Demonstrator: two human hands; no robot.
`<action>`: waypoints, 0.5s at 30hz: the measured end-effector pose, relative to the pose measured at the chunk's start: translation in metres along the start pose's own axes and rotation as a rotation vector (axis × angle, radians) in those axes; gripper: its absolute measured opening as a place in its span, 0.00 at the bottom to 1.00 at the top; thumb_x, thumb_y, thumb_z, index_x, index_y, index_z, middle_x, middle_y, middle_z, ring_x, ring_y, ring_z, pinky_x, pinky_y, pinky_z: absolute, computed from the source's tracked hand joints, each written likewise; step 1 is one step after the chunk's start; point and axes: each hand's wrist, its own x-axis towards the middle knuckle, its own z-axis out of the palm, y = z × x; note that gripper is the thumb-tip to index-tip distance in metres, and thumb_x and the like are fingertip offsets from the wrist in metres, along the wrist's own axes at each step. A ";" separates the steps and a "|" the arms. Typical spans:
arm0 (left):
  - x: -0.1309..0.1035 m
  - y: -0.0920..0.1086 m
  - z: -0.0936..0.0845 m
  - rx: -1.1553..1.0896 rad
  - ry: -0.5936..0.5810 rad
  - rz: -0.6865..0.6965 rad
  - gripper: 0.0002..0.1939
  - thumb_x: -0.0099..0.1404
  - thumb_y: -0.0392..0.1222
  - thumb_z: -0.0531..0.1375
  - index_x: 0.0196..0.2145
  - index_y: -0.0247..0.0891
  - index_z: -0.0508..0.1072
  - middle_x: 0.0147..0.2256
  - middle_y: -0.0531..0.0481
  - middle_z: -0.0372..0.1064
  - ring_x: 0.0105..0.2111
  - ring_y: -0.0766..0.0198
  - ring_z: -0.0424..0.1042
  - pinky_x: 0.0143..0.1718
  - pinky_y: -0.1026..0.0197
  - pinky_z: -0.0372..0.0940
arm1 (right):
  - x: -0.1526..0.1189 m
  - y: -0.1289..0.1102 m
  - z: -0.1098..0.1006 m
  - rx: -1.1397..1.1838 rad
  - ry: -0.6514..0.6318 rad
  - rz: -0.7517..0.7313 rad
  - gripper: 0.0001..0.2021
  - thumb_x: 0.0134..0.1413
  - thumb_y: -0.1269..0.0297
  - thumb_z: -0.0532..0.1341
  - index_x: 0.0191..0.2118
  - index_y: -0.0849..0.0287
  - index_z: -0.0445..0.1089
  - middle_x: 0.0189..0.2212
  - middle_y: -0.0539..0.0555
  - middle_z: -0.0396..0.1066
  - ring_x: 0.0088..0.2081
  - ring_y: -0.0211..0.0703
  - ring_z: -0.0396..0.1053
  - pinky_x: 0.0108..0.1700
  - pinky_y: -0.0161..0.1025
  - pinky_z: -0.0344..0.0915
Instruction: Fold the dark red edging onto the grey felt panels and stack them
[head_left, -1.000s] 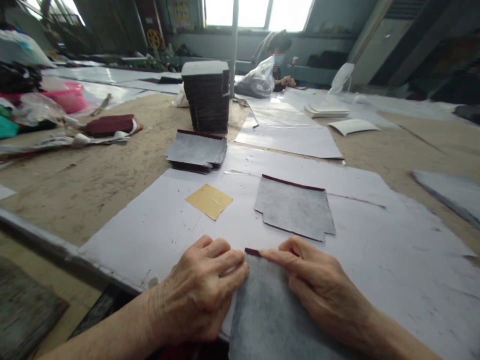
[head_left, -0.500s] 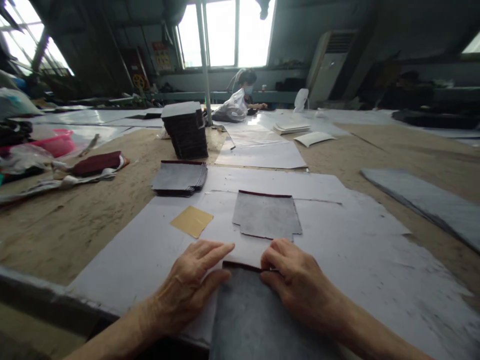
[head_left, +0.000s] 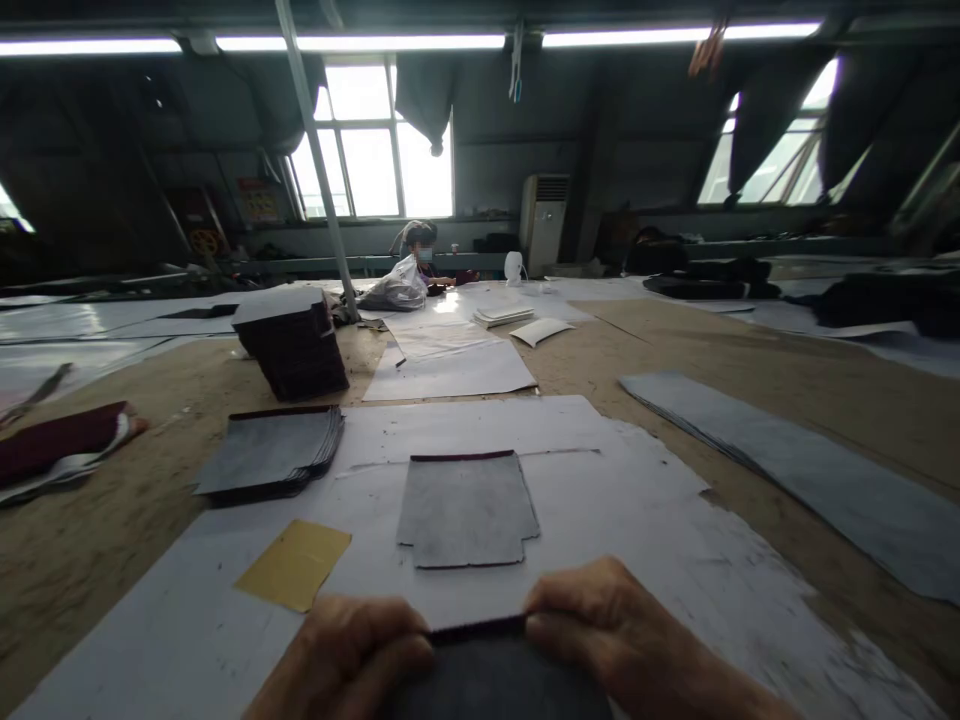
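A dark grey sheet [head_left: 487,670] with a dark folded top edge lies at the bottom centre. My left hand [head_left: 352,650] pinches its upper left corner, and my right hand [head_left: 607,630] pinches the upper right corner. Beyond them, a notched grey piece [head_left: 466,510] with a dark red edge rests flat on the white paper [head_left: 585,510]. To the left are a tan square [head_left: 295,563] and a fanned stack of grey pieces [head_left: 270,450]. The lower part of the held sheet is out of view.
Behind the fanned stack stands a tall dark stack [head_left: 292,345]. Long grey sheets [head_left: 795,470] lie at the right, maroon cloth [head_left: 60,440] at the left. A person [head_left: 421,255] sits across the table beside a plastic bag [head_left: 397,287].
The view has tilted up and shifted right. My left hand, formerly spread beside the sheet, has closed on its corner. My right hand still grips the other side of the top edge.
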 end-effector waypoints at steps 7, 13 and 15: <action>0.085 -0.017 -0.024 -0.014 -0.104 -0.353 0.14 0.59 0.46 0.52 0.26 0.37 0.74 0.20 0.55 0.65 0.22 0.68 0.63 0.24 0.68 0.56 | 0.065 0.010 -0.034 0.029 0.186 0.152 0.11 0.48 0.62 0.54 0.27 0.62 0.69 0.17 0.46 0.58 0.20 0.31 0.53 0.22 0.30 0.51; 0.133 -0.058 -0.002 0.178 0.066 -0.362 0.10 0.57 0.43 0.55 0.30 0.41 0.77 0.27 0.52 0.71 0.31 0.61 0.68 0.35 0.63 0.58 | 0.120 0.027 -0.041 -0.239 0.431 0.188 0.08 0.49 0.65 0.56 0.27 0.61 0.70 0.21 0.49 0.66 0.26 0.36 0.63 0.30 0.34 0.57; 0.137 -0.067 0.010 0.246 0.121 -0.356 0.11 0.57 0.42 0.54 0.30 0.42 0.77 0.31 0.50 0.71 0.34 0.60 0.68 0.37 0.62 0.58 | 0.129 0.033 -0.037 -0.325 0.478 0.178 0.08 0.53 0.63 0.56 0.30 0.61 0.69 0.26 0.51 0.68 0.30 0.38 0.64 0.35 0.38 0.60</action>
